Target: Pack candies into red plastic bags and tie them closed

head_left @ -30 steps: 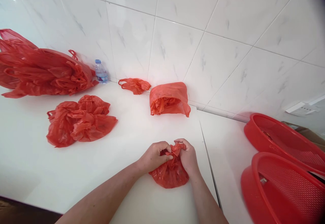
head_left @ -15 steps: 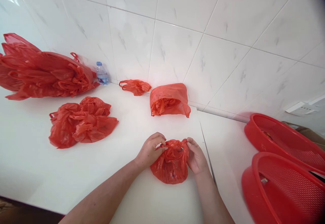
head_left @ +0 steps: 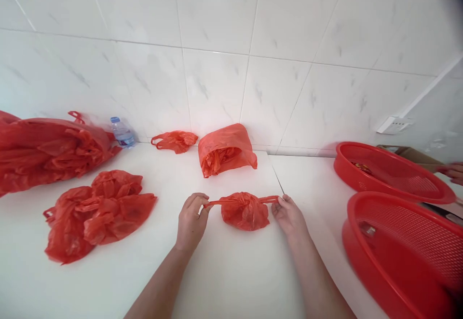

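A red plastic bag (head_left: 246,212) rests on the white table (head_left: 231,270) in front of me, its top bunched and its two handles drawn out sideways. Pinched in the fingers of my left hand (head_left: 193,218) is the left handle, stretched taut. My right hand (head_left: 291,216) grips the end of the other handle on the right side. What the bag contains is hidden by the plastic. Beyond it, close to the wall, stands an open red bag (head_left: 227,140) with crumpled red plastic inside.
Several tied red bags (head_left: 97,213) lie to the left, before a large heap of red bags (head_left: 50,150). A water bottle (head_left: 123,133) and a small red bag (head_left: 175,141) sit by the wall. Two red baskets (head_left: 352,256) stand right. Another person's hand (head_left: 454,172) shows at the far right.
My hands have moved apart, pulling the bag's handles out to both sides. Its mouth has gathered closed. The view has shifted, too.
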